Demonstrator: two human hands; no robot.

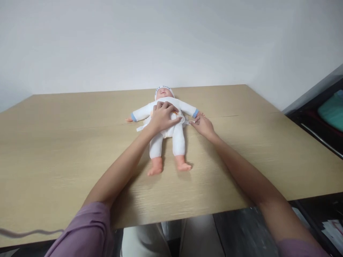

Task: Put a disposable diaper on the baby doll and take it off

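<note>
On its back on the table lies a baby doll (178,144) in a white suit with blue cuffs and a white printed cap, its feet towards me. A white diaper (168,133) is around its hips, with one side tab (141,127) sticking out to the left. My left hand (163,116) rests open over the doll's belly, fingers spread and the thumb reaching across the front of the diaper. Beside the doll's hip on the right, my right hand (203,125) pinches the other diaper tab (188,122), which is pulled outward.
The wooden table (80,150) meets a white wall (134,43) at the back and has a thin crack across it. A grey cord (29,233) lies at the front left. Past the right edge stands a dark object (316,114) with green cloth (332,110).
</note>
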